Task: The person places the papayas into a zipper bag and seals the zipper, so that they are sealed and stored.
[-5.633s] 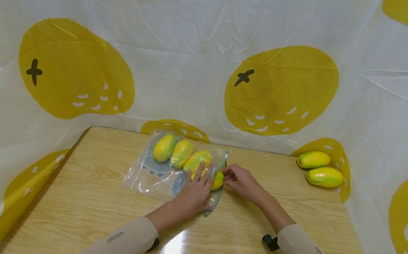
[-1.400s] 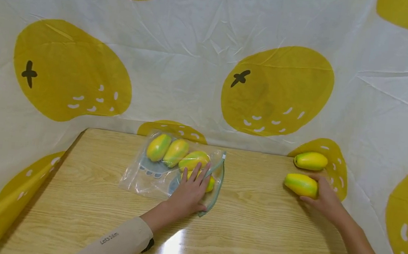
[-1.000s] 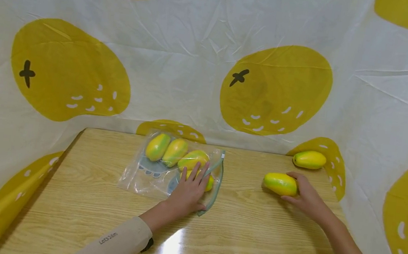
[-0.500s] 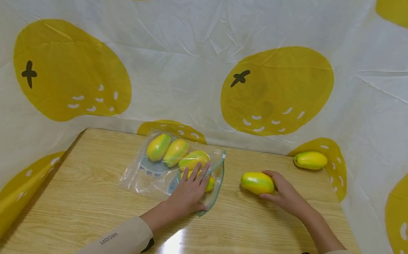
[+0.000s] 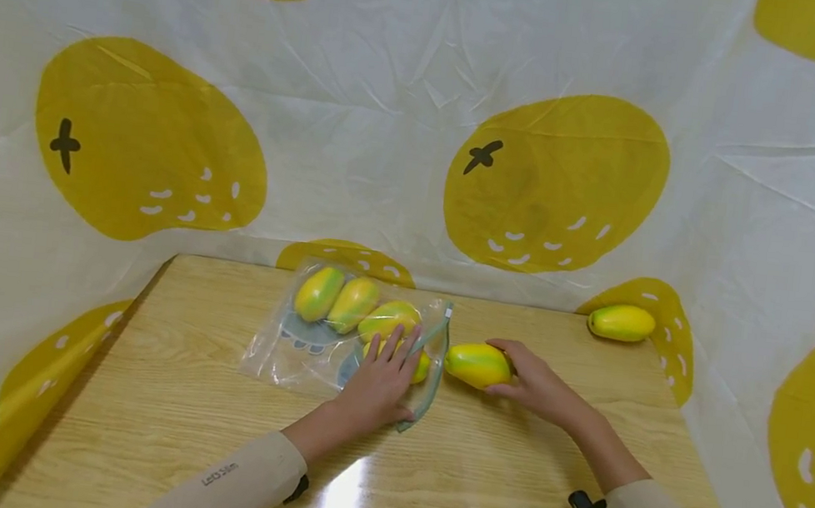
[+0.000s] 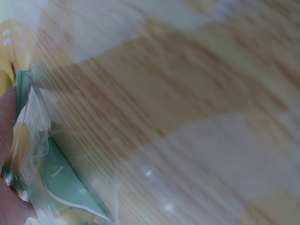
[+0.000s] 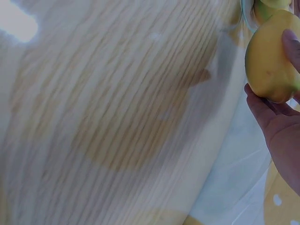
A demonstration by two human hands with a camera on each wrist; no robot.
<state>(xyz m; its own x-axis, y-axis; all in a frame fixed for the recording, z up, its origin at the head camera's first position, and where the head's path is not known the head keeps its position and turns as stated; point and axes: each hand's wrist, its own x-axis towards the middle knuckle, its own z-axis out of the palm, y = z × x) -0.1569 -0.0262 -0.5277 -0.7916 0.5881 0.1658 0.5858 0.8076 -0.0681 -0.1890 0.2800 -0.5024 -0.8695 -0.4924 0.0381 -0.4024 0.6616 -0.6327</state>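
My left hand (image 5: pixel 374 380) lies with fingers spread on a clear zip bag (image 5: pixel 304 364). Inside the bag are several yellow-green papayas (image 5: pixel 318 294); the one under my fingers is partly covered. The bag's mouth, edged with a green zip strip (image 5: pixel 428 403), faces right. In the left wrist view the strip (image 6: pixel 22 93) passes beside that hand. My right hand (image 5: pixel 532 381) grips another papaya (image 5: pixel 476 366) by its right end, thumb on one side and fingers on the other. This papaya's left tip is at the bag's mouth; whether they touch I cannot tell.
One more papaya (image 5: pixel 622 322) lies at the table's back right corner. The wooden table (image 5: pixel 207 424) is bordered at the back and sides by a white cloth (image 5: pixel 367 149) printed with large yellow fruits.
My right hand let go of a papaya at the bag, took one from the back right pair, and has carried it left to the bag's mouth. My left hand stays on the bag.
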